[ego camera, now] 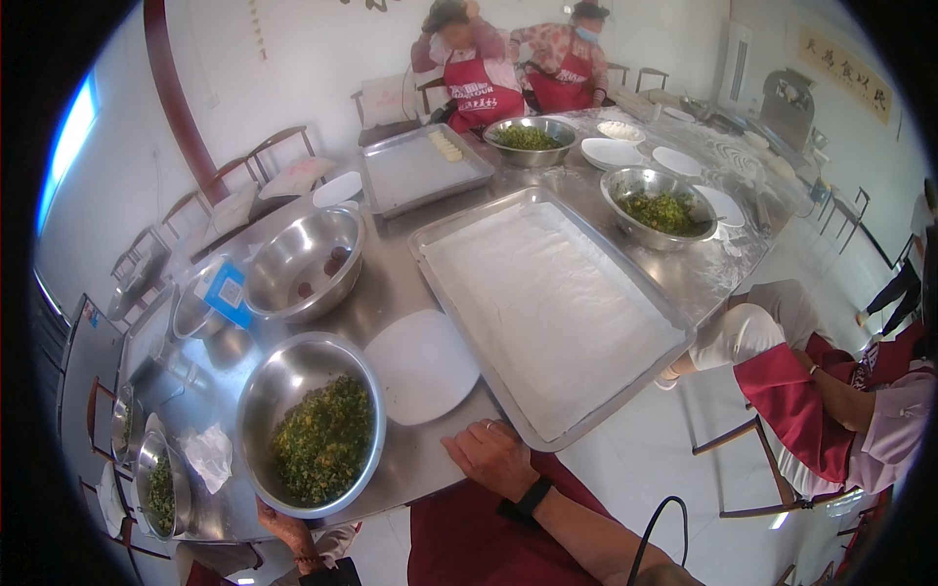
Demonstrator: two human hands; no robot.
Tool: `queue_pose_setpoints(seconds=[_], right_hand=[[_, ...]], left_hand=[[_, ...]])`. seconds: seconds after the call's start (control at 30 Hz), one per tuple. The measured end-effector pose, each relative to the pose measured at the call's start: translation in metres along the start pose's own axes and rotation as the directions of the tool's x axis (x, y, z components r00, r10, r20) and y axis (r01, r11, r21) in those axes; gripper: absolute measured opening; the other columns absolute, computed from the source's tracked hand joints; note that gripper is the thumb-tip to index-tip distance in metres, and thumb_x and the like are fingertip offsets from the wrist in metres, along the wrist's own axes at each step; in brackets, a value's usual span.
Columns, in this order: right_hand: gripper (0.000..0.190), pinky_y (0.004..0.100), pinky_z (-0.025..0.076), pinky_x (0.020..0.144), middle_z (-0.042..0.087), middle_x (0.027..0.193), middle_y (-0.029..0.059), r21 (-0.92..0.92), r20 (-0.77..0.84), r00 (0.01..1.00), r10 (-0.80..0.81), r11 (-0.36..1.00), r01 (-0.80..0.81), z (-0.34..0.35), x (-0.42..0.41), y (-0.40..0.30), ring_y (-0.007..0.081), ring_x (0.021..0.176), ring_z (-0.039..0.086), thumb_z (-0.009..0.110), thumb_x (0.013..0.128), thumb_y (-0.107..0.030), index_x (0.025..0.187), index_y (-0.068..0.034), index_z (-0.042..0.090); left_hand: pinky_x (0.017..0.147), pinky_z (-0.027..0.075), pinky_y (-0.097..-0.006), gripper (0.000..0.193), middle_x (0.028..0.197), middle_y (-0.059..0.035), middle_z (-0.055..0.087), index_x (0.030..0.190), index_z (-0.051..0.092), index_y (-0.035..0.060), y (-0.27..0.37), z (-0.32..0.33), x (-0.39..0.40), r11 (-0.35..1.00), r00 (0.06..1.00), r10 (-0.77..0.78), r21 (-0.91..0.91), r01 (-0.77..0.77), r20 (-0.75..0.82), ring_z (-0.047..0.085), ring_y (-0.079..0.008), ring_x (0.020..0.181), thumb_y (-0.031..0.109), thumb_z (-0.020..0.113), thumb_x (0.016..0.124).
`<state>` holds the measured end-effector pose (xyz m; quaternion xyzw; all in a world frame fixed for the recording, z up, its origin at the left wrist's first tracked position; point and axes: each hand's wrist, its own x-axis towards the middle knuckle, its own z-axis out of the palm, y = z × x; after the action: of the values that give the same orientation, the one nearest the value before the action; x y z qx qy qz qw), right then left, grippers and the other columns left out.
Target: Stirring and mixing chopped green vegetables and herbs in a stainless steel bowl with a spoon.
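At the table's near edge, a steel bowl (pixel 253 410) of chopped green and yellow filling (pixel 322 439) has my left hand (pixel 286 529) at its near side. The thumb lies against the bowl, and the other fingers are mostly hidden. My right hand (pixel 492 458), with a ring and a black wristband, rests at the table edge by the near corner of a large metal tray (pixel 549 444). Its fingers are bent, and nothing shows in them. A floured white sheet (pixel 549 308) lines that tray. Between bowl and tray lies a white plate (pixel 425 366).
A steel bowl (pixel 344 227) holds a few dark round pieces. Beyond are a second tray (pixel 403 183) with pale dough pieces, two bowls of greens (pixel 612 212) (pixel 506 155) and floured steel (pixel 740 256). A seated person (pixel 821 410) is right; two people (pixel 480 88) (pixel 564 66) are opposite.
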<state>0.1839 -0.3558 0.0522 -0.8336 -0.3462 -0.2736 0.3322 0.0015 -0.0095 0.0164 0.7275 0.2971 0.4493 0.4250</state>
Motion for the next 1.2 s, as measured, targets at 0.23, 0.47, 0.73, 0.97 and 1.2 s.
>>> queue_pose_setpoints(seconds=[0.23, 0.47, 0.73, 0.97, 1.2], right_hand=[[0.031, 0.0369, 0.050, 0.069, 0.049, 0.067, 0.0059, 0.012, -0.010, 1.000, -0.006, 1.000, 0.006, 0.003, -0.001, 0.002, 0.0237, 0.064, 0.055, 0.070, 0.090, -0.024, 0.069, -0.011, 0.051], [0.030, 0.0369, 0.050, 0.069, 0.049, 0.067, 0.0056, 0.014, -0.005, 1.000, 0.006, 1.000, -0.006, 0.000, 0.000, 0.000, 0.0236, 0.065, 0.056, 0.070, 0.090, -0.024, 0.069, -0.011, 0.052], [0.030, 0.0369, 0.049, 0.067, 0.049, 0.066, 0.0055, 0.004, -0.010, 1.000, 0.005, 1.000, -0.004, 0.000, 0.001, 0.000, 0.0233, 0.065, 0.056, 0.070, 0.090, -0.024, 0.069, -0.011, 0.052], [0.031, 0.0320, 0.046, 0.060, 0.047, 0.066, 0.0033, -0.016, -0.065, 0.998, -0.027, 1.000, 0.026, 0.003, 0.001, 0.002, 0.0197, 0.062, 0.052, 0.074, 0.085, -0.019, 0.065, -0.012, 0.050], [0.032, 0.0326, 0.045, 0.059, 0.046, 0.065, 0.0039, 0.001, -0.074, 0.997, -0.028, 1.000, 0.028, 0.002, 0.003, 0.001, 0.0201, 0.062, 0.052, 0.074, 0.084, -0.019, 0.065, -0.012, 0.049]], left_hand=[[0.081, 0.051, -0.0282, 0.027, 0.106, -0.0058, 0.068, 0.118, 0.062, -0.0060, 0.001, 0.002, -0.001, 0.995, 0.999, -0.034, -0.099, 0.033, -0.010, 0.062, -0.0140, 0.091, 0.007, 0.054, 0.096], [0.081, 0.051, -0.0285, 0.027, 0.105, -0.0056, 0.068, 0.118, 0.062, -0.0058, 0.003, 0.001, -0.001, 0.997, 1.000, -0.013, -0.070, 0.013, 0.008, 0.062, -0.0136, 0.091, 0.009, 0.054, 0.096], [0.080, 0.051, -0.0281, 0.027, 0.104, -0.0054, 0.068, 0.116, 0.064, -0.0055, 0.009, 0.003, -0.002, 0.998, 1.000, -0.003, -0.058, 0.003, -0.006, 0.062, -0.0136, 0.089, 0.008, 0.054, 0.095], [0.080, 0.050, -0.0281, 0.028, 0.104, -0.0058, 0.068, 0.117, 0.063, -0.0060, 0.016, 0.006, -0.003, 0.997, 1.000, -0.022, -0.075, 0.021, -0.011, 0.061, -0.0134, 0.089, 0.008, 0.054, 0.095], [0.080, 0.050, -0.0281, 0.028, 0.104, -0.0061, 0.068, 0.117, 0.063, -0.0062, 0.012, 0.003, -0.003, 1.000, 1.000, 0.005, -0.017, -0.005, -0.001, 0.061, -0.0134, 0.089, 0.007, 0.053, 0.095]])
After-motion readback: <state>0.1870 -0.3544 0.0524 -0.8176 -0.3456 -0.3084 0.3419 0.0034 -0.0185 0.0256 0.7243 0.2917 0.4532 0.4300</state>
